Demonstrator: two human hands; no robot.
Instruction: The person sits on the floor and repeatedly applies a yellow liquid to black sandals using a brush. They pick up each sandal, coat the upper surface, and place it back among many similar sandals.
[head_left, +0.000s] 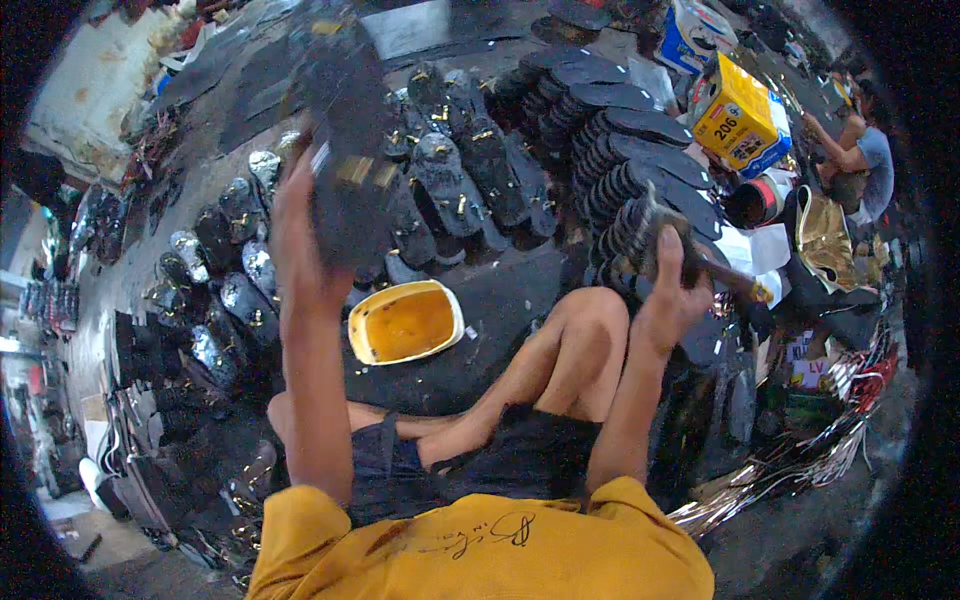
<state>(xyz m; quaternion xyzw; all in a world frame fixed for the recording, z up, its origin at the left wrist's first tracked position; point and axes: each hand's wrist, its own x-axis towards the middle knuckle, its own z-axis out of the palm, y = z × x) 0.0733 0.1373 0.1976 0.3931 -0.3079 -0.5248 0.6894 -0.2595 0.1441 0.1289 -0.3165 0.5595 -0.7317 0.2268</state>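
Raised at the upper left, my left hand (294,225) grips a dark sandal (350,215) with a gold-coloured buckle; motion smears both. My right hand (678,295) is closed around what looks like a hammer (735,278), its handle slanting down to the right and its metal head blurred beside the thumb. Between my arms, on the dark floor covering by my legs, sits a pale yellow tub (456,330) of amber liquid or glue. Rows of dark sandals with gold buckles (440,165) lie just beyond it.
Tall stacks of black soles (640,160) stand beyond my right hand. A yellow and blue box (735,118) and a gold sheet (826,240) are farther right, near another person (868,165). Shiny strips (800,455) spread at lower right. More sandals (240,290) lie left.
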